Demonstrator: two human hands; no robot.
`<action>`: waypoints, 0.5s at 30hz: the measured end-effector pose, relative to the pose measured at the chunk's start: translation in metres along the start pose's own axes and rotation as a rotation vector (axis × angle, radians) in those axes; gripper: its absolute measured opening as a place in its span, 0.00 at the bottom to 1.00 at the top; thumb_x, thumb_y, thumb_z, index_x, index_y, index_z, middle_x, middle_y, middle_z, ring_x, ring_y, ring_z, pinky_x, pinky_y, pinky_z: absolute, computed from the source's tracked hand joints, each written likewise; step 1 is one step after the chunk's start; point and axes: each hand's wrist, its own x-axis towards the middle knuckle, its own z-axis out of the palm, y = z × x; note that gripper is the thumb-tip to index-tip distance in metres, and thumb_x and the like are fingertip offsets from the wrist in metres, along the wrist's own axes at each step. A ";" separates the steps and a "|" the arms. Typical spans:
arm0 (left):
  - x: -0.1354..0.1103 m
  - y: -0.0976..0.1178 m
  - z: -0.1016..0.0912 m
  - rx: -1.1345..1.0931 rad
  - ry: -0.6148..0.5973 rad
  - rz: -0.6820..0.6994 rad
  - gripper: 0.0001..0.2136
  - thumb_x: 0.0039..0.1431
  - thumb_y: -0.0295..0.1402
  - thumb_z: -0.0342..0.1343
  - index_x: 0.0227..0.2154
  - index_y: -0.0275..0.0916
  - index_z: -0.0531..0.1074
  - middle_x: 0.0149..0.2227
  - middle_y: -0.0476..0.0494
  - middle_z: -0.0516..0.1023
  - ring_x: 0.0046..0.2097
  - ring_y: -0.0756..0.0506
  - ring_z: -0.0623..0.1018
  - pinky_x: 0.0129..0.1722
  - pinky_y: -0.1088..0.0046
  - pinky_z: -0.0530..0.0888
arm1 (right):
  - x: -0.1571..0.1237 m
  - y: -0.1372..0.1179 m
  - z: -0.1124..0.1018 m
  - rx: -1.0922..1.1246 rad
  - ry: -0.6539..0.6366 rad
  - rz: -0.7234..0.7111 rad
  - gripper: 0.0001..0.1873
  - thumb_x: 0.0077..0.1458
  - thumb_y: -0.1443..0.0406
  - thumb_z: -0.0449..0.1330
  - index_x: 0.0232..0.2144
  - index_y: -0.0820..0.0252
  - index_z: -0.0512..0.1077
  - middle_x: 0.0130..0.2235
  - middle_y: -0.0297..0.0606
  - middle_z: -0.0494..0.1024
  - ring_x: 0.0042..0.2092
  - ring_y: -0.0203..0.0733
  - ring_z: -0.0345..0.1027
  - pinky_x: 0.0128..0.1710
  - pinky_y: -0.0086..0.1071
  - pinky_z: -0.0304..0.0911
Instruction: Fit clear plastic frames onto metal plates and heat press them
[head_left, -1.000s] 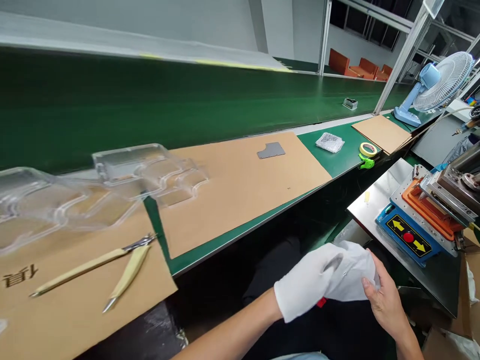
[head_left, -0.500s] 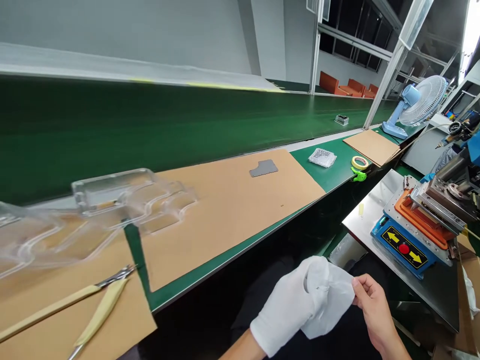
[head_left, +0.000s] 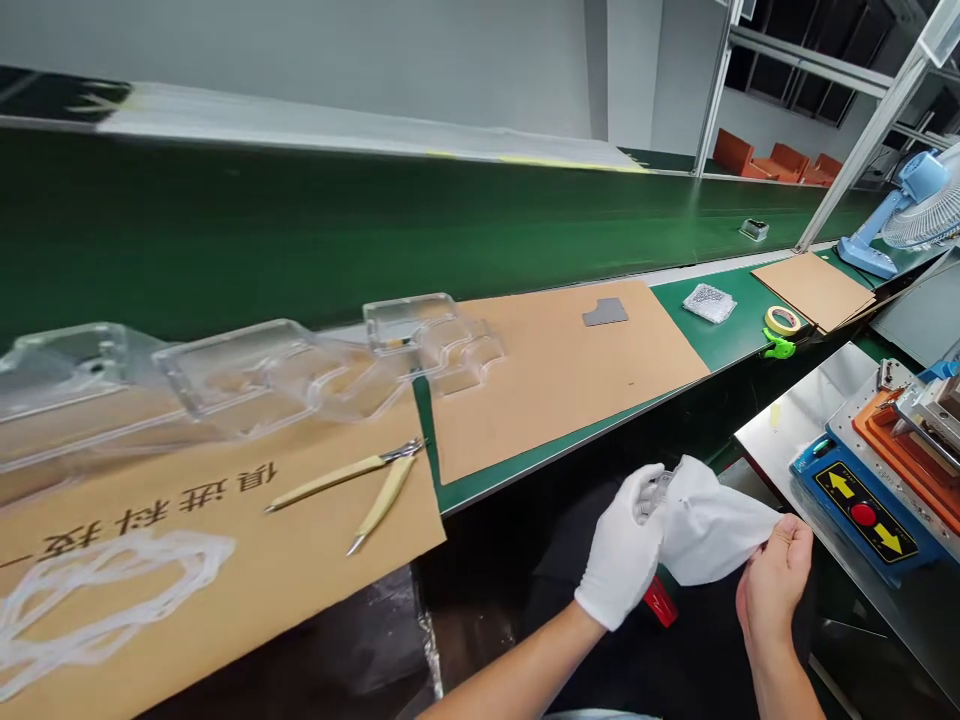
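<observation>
My left hand (head_left: 622, 555), in a white glove, is closed at the lower right of the head view. Its fingers grip a soft white cloth (head_left: 712, 520) together with a small clear piece (head_left: 656, 496), which is mostly hidden. Bare and pinched, my right hand (head_left: 780, 570) holds the cloth's right end and draws it out taut. A red object (head_left: 660, 602) shows below the gloved hand; its kind is unclear.
Clear moulded plastic parts (head_left: 292, 370) line the left of the bench. Nippers with cream handles (head_left: 371, 475) lie on cardboard (head_left: 322, 580). A grey plate (head_left: 604, 312) rests on another sheet. At right stand a blue-and-orange press fixture (head_left: 862, 510) and a fan (head_left: 900, 205).
The view has swung left, showing more clear parts and the printed cardboard. The white cloth is now stretched between my hands, and the clear piece and red object have come into sight.
</observation>
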 end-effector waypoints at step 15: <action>0.041 0.048 -0.019 -0.366 0.241 0.148 0.34 0.58 0.56 0.71 0.59 0.41 0.69 0.35 0.51 0.78 0.43 0.41 0.87 0.49 0.62 0.85 | 0.029 -0.013 -0.028 0.169 0.205 0.371 0.34 0.59 0.40 0.65 0.56 0.55 0.73 0.47 0.42 0.83 0.46 0.53 0.80 0.43 0.44 0.77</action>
